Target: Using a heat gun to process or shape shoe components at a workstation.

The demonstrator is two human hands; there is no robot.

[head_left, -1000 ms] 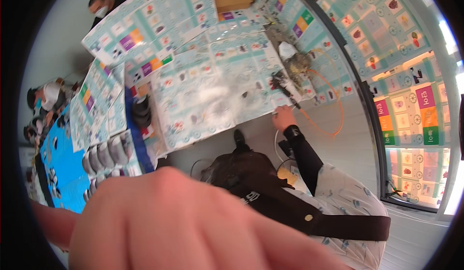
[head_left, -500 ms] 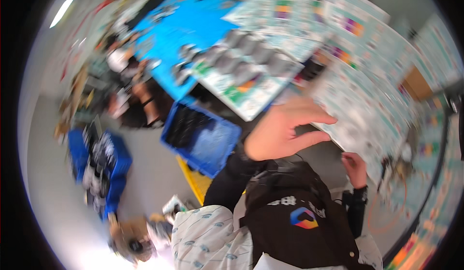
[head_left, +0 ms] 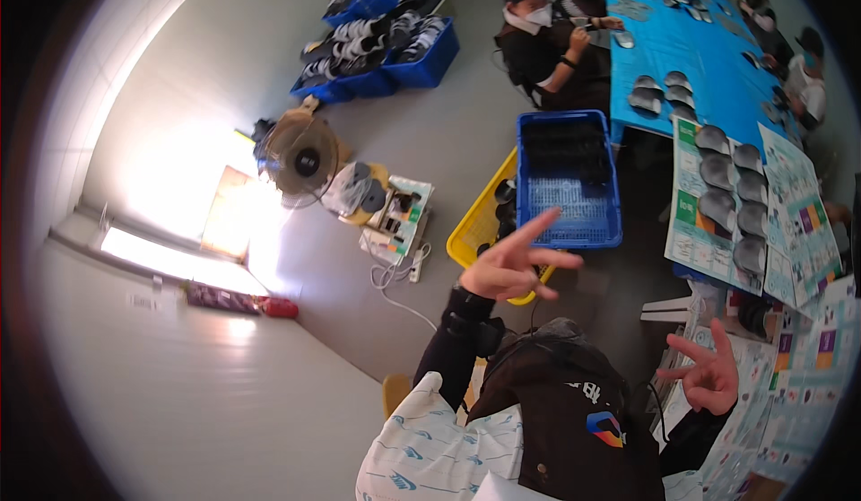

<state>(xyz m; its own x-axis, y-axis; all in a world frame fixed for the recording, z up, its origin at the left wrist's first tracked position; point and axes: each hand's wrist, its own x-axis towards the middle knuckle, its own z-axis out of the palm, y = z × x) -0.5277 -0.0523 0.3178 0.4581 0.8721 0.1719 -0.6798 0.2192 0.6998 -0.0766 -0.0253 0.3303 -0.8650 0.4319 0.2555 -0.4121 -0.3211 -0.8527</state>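
My left hand (head_left: 516,266) is raised in front of the blue plastic basket (head_left: 613,223), index finger stretched out and the other fingers apart, with nothing in it. Further right, my right hand (head_left: 707,374) is also lifted, its fingers spread and holding nothing, near the sheet-covered table (head_left: 749,362). Dark pieces fill the far part of the blue basket. A yellow basket (head_left: 466,236) with dark items stands beside and partly under it. Several grey curved pieces (head_left: 717,171) lie in rows on a printed board (head_left: 689,241) beyond my right hand.
At the far right is a blue-topped table (head_left: 655,61) with more grey pieces; people (head_left: 547,52) sit around it. Blue crates (head_left: 430,69) of shoes stand at the back. A fan (head_left: 305,160) and a power strip (head_left: 419,263) with a cable are on the left.
The view has swung to the left, bringing the fan and wall into sight. My left hand has gone from a curled thumb-and-finger shape to spread fingers; my right hand has also opened.
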